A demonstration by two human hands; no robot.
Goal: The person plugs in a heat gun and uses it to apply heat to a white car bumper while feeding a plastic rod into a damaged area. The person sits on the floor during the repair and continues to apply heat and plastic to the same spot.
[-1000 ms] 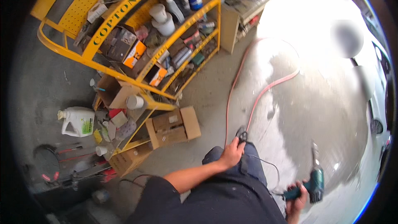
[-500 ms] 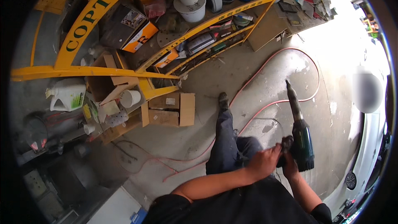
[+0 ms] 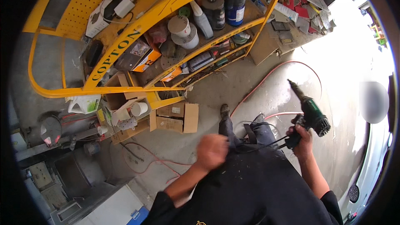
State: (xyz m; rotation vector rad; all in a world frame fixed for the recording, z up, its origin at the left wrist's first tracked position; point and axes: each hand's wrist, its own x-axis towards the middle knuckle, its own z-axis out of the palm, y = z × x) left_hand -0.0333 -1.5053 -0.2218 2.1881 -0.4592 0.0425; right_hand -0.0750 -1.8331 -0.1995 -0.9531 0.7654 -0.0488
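Note:
My right hand [image 3: 303, 142] grips the handle of a green heat gun [image 3: 313, 114], held off to the right above the floor. Its dark metal nozzle [image 3: 296, 89] points away from me and slightly left. A dark power cord [image 3: 273, 143] runs from the handle across the front of my body. My left hand [image 3: 211, 151] is raised over the floor, left of my legs and apart from the heat gun. Motion smears its fingers, so I cannot make out whether they are closed or hold anything.
A yellow shelf rack [image 3: 125, 54] with tubs and bottles stands ahead on the left. An open cardboard box [image 3: 190, 117] sits below it. A red hose [image 3: 266, 76] loops across the floor. A cluttered bench [image 3: 291, 37] stands far right; a pale car [image 3: 371, 162] is at the right edge.
My left hand has left the heat gun and swung left. The heat gun has tilted, its body shifting right and up in my right hand. The view has shifted, showing more of the rack.

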